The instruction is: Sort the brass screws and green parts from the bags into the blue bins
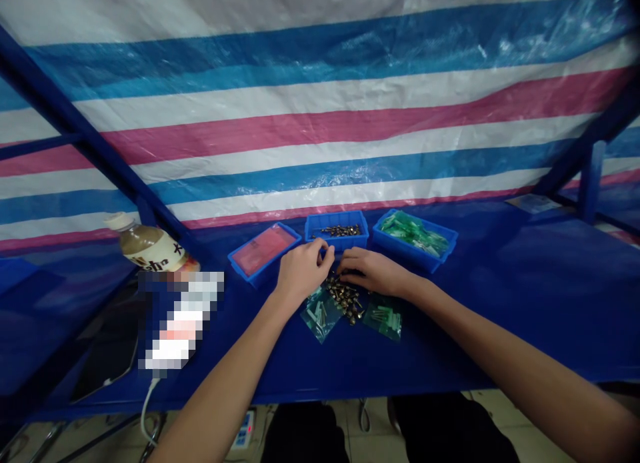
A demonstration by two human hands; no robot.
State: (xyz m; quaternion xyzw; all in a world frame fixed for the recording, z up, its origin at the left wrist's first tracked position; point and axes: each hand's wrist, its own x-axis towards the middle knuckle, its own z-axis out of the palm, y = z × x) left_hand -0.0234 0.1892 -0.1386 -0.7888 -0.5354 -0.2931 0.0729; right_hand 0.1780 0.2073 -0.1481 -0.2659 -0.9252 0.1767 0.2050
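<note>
Over a loose pile of small brass-coloured metal pieces that look like screws (347, 302), both hands are close together. My left hand (304, 268) is on the pile's left, its thumb and fingertips pinched together; anything between them is too small to make out. My right hand (374, 272) comes in from the right with fingers bent and close together at the pile's upper edge, their tips partly hidden. Below the left hand lies a clear bag of pale plugs and screws (321, 316). A similar greenish bag (383, 318) lies below the right hand.
Behind the hands stand a blue bin of pink packets (239, 262), a blue bin of metal pieces (316, 222) and a blue bin of green bags (443, 258). At left are a drink bottle (150, 245), a dark tablet (107, 350) and a white cable (145, 410).
</note>
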